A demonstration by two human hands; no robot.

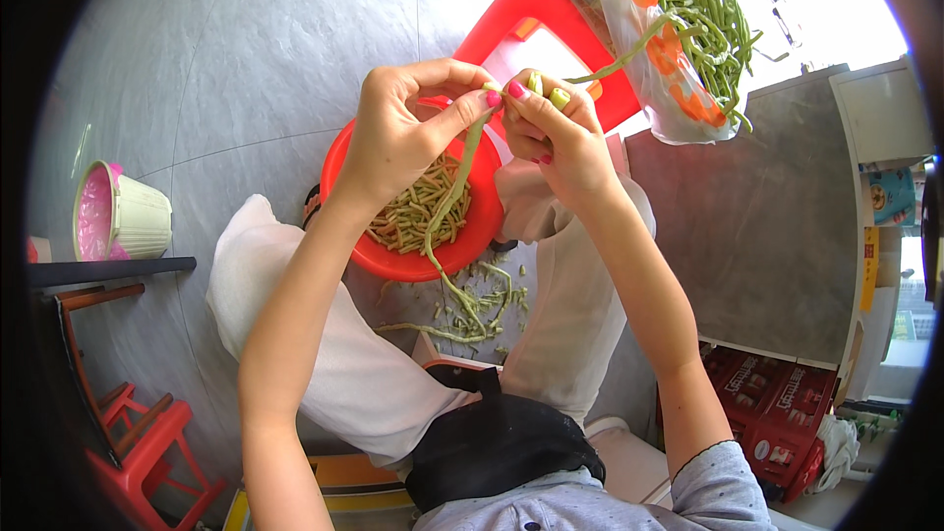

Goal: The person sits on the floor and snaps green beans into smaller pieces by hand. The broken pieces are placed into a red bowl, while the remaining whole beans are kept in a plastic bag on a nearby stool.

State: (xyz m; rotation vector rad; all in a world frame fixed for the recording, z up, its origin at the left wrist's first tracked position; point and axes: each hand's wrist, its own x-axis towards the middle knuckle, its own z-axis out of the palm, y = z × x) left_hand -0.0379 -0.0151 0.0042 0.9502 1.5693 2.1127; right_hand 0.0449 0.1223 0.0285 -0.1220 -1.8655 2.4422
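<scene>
Between the thumb and index finger of my left hand is the upper end of a long green bean. It hangs down in front of a red plastic basin. My right hand meets the left at the fingertips, thumb against that bean's end. Short bean pieces sit in its curled fingers, and another long bean runs from behind it toward the bag. Many cut bean pieces lie in the basin.
Whole long beans spill from a plastic bag on a red stool. Bean scraps litter the floor between my legs. A lined waste bin stands left, a smaller red stool lower left, red crates lower right.
</scene>
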